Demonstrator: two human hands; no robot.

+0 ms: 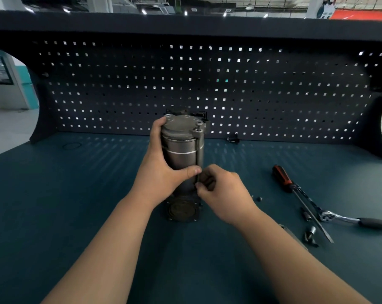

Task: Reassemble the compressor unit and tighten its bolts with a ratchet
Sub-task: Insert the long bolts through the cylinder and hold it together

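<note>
1. Workbench (76, 194): dark teal top, backed by a perforated pegboard (119, 84). All work items sit on it, centre and right
2. Compressor unit (181, 148): stands on end at bench centre, just in front of the pegboard. The cylindrical body and grey end cap are stacked together, and a round port faces me at the base. Judged: main parts are mated, not yet fastened
3. My left hand (163, 172): wrapped around the cylinder body, thumb across the front and fingers reaching up to the cap edge. It grips firmly and steadies the unit
4. My right hand (223, 194): fingers curled in, pinching the lower end of the long bolt beside the body. It holds no tool
5. Ratchet (348, 219): lies on the bench to my right, well apart from the unit, untouched. A red-and-black screwdriver (282, 178) lies across it
6. Long bolt (198, 154): runs down the right side of the cylinder, through the cap lug. Its head stands proud of the lug, so it is not seated. Other cap holes look unfilled, though I cannot tell for certain
7. Sockets (310, 233): loose near the ratchet, with a small dark piece (259, 199) close to my right wrist
8. Finding: assembly is at the hand-starting stage. What remains, as I judge it, is the other bolts and all ratchet tightening
</note>
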